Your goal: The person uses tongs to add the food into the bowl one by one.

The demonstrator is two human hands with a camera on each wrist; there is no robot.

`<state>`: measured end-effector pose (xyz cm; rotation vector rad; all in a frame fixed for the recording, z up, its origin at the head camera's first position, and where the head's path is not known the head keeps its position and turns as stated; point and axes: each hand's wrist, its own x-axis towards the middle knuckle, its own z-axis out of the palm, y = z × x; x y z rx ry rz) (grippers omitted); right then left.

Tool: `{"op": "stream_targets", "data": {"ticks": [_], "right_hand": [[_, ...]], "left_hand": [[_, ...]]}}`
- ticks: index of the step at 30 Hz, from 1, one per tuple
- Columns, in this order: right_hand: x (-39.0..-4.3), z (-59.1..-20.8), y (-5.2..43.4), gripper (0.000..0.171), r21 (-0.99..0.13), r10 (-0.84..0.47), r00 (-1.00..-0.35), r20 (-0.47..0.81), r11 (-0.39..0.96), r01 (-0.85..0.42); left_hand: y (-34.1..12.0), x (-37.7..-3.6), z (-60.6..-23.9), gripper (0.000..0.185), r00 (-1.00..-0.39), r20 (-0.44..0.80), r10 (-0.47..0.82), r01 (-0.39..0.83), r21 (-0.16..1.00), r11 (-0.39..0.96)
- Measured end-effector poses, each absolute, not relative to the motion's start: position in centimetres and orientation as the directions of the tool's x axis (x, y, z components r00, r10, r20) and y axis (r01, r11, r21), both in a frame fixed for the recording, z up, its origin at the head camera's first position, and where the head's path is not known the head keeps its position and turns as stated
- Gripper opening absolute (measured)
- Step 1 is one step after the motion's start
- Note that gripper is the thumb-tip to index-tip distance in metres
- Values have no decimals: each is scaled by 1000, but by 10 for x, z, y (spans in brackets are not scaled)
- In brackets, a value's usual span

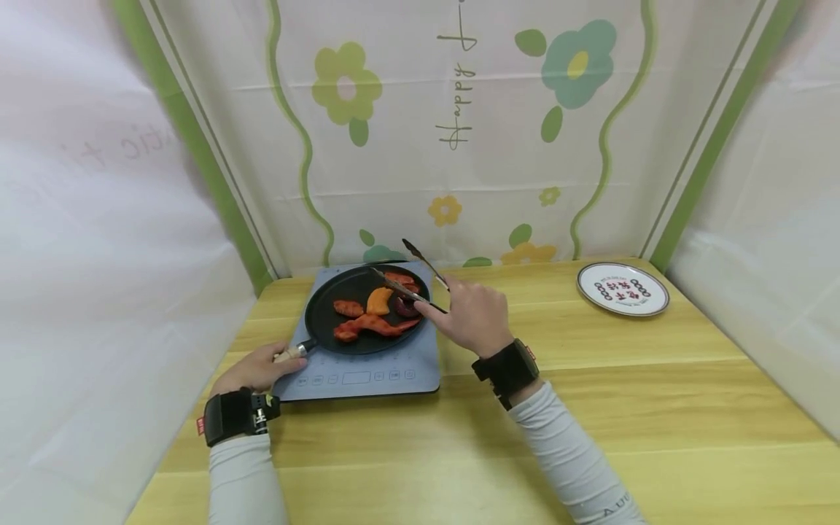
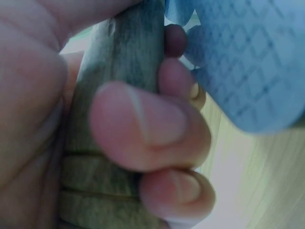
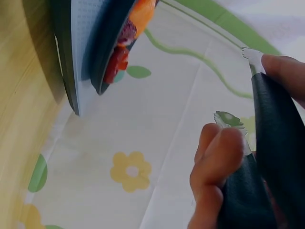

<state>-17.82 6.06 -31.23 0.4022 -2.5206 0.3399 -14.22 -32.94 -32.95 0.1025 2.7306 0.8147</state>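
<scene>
My left hand (image 1: 257, 370) grips the wooden handle (image 2: 128, 57) of a round black frying pan (image 1: 323, 324), fingers curled round it in the left wrist view. In the pan lie an orange slice (image 1: 378, 301), a dark purple piece (image 1: 405, 308) and several reddish pieces like chicken wings (image 1: 370, 326). Above the pan's right side, my right hand (image 1: 480, 315) holds metal tongs with dark handles (image 3: 281, 129). The tongs' arms are spread, with nothing between their tips. One tip overlaps the food in the head view; the other points past the pan's far right edge.
The pan stands on a flat light-blue induction cooker (image 1: 357, 390) with touch keys along its front. A white plate (image 1: 590, 278) with red lettering lies at the table's far right. White flowered cloth (image 1: 407, 168) closes off the back and sides of the wooden table (image 1: 590, 379).
</scene>
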Motion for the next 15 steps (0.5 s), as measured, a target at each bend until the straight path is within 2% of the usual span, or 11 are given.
{"op": "stream_targets", "data": {"ticks": [6,11,15], "right_hand": [[-179,-308,71,72,-188,-184,-820,542,924,-332],[-179,-302,80,62,-229,-152,-825,544,919,-321],[-181,-298,86,61,-251,-127,-839,529,921,-298]], "left_hand": [[-330,-142,-333,39,-956,-246,162,-9,574,819],[-330,-142,-333,50,-957,-249,151,-11,552,834],[-330,-142,-332,56,-958,-243,150,-6,541,841]]}}
